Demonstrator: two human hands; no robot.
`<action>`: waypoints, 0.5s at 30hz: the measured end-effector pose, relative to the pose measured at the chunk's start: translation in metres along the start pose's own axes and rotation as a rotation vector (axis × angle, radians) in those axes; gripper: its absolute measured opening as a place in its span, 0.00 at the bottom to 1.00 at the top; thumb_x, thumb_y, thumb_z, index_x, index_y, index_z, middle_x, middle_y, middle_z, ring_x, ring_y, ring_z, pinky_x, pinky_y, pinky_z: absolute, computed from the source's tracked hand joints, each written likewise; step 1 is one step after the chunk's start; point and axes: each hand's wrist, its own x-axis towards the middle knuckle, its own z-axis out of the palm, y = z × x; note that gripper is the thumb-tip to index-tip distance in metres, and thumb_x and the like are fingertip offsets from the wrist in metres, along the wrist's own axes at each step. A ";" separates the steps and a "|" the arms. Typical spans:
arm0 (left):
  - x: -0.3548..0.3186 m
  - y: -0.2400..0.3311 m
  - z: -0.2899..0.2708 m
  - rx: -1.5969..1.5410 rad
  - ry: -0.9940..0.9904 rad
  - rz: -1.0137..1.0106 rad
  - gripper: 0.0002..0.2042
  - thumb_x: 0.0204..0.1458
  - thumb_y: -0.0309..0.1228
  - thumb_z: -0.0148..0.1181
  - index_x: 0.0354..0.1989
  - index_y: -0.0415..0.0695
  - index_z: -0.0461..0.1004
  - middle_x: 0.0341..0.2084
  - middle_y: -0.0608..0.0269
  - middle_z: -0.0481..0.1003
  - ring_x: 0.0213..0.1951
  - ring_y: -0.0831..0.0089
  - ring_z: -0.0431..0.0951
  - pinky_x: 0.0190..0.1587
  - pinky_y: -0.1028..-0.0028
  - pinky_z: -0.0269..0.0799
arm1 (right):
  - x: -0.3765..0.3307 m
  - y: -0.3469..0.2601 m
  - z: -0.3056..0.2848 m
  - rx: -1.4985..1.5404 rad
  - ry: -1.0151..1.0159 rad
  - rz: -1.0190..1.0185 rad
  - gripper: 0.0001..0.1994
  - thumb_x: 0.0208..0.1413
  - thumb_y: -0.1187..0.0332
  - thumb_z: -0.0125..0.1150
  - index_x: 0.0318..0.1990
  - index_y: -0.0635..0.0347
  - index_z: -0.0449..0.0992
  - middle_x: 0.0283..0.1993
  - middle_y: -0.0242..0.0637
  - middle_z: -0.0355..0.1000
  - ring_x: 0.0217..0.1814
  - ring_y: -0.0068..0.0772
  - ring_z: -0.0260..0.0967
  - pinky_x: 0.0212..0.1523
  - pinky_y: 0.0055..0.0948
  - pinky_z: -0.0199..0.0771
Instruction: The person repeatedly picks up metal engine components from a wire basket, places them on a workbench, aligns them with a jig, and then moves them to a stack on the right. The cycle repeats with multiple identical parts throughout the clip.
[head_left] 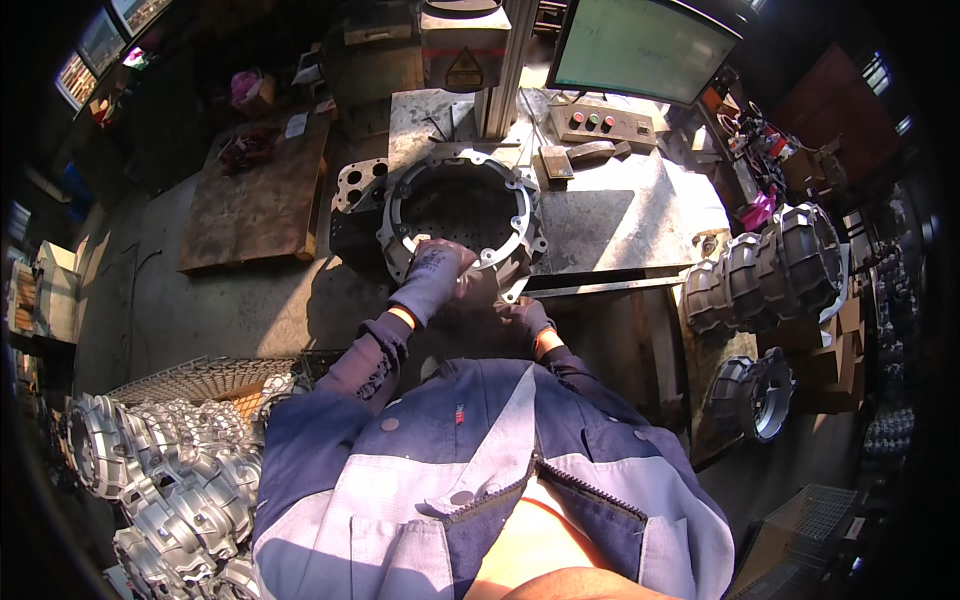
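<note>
A round cast-metal housing (pixel 525 215) with a wide opening and bolt lugs around its rim stands on the workbench in front of me. My left hand (pixel 438 272), in a pale work glove, is closed over the near left part of that rim. Lower and to the right, my right hand (pixel 527 317) is by the near side of the housing at the bench edge. Its fingers are curled in shadow, and what they hold, if anything, is hidden. Left of the housing sits a metal plate (pixel 352 197) with round holes.
Behind the housing are a post (pixel 497 110), a control box (pixel 605 123) with coloured buttons and a monitor (pixel 645 50). Finished-looking castings (pixel 770 265) stand on the right. At lower left, a wire basket (pixel 205 378) adjoins many piled castings (pixel 185 480). A wooden-topped table (pixel 255 200) stands far left.
</note>
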 end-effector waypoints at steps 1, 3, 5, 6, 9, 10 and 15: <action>-0.001 0.000 -0.001 -0.008 0.015 0.012 0.10 0.47 0.43 0.63 0.28 0.51 0.79 0.26 0.60 0.80 0.36 0.58 0.81 0.42 0.60 0.69 | -0.002 -0.005 -0.003 -0.144 0.027 -0.039 0.12 0.47 0.76 0.68 0.40 0.67 0.76 0.37 0.45 0.79 0.35 0.38 0.78 0.33 0.36 0.79; -0.001 0.001 -0.004 -0.015 -0.005 0.012 0.09 0.44 0.40 0.64 0.30 0.50 0.79 0.29 0.59 0.80 0.38 0.58 0.81 0.42 0.60 0.71 | -0.005 -0.024 -0.011 -0.543 0.007 -0.047 0.12 0.49 0.72 0.68 0.41 0.66 0.78 0.36 0.46 0.79 0.38 0.41 0.79 0.38 0.37 0.79; -0.001 0.003 -0.007 -0.009 -0.067 -0.005 0.12 0.38 0.35 0.67 0.34 0.49 0.79 0.34 0.58 0.80 0.43 0.59 0.81 0.44 0.61 0.74 | -0.006 -0.052 -0.021 -0.964 0.242 -0.169 0.14 0.50 0.68 0.67 0.44 0.63 0.79 0.37 0.43 0.80 0.39 0.39 0.79 0.41 0.34 0.78; -0.001 0.004 -0.009 -0.012 -0.084 -0.026 0.12 0.39 0.35 0.67 0.34 0.50 0.79 0.34 0.58 0.81 0.42 0.59 0.81 0.45 0.62 0.74 | -0.006 -0.072 -0.030 -1.125 0.419 -0.300 0.15 0.50 0.67 0.67 0.45 0.61 0.80 0.38 0.41 0.81 0.38 0.34 0.79 0.41 0.30 0.76; 0.000 0.006 -0.016 -0.023 -0.153 -0.049 0.11 0.40 0.35 0.66 0.34 0.50 0.79 0.34 0.59 0.81 0.43 0.60 0.81 0.46 0.63 0.74 | 0.014 -0.129 -0.042 -1.210 0.591 -0.456 0.23 0.51 0.64 0.61 0.58 0.50 0.71 0.51 0.38 0.74 0.51 0.40 0.73 0.51 0.36 0.70; 0.000 0.007 -0.018 -0.007 -0.167 -0.053 0.11 0.41 0.36 0.66 0.34 0.50 0.79 0.34 0.59 0.81 0.43 0.60 0.81 0.46 0.63 0.74 | 0.026 -0.149 -0.044 -1.373 0.608 -0.467 0.26 0.53 0.63 0.56 0.62 0.46 0.66 0.58 0.36 0.69 0.58 0.42 0.67 0.56 0.42 0.64; 0.003 0.010 -0.025 -0.033 -0.209 -0.069 0.14 0.49 0.45 0.63 0.35 0.50 0.80 0.35 0.58 0.81 0.43 0.60 0.81 0.47 0.63 0.74 | 0.090 -0.208 -0.033 -1.911 0.725 -0.384 0.31 0.59 0.61 0.35 0.72 0.29 0.52 0.77 0.24 0.47 0.79 0.54 0.39 0.71 0.58 0.35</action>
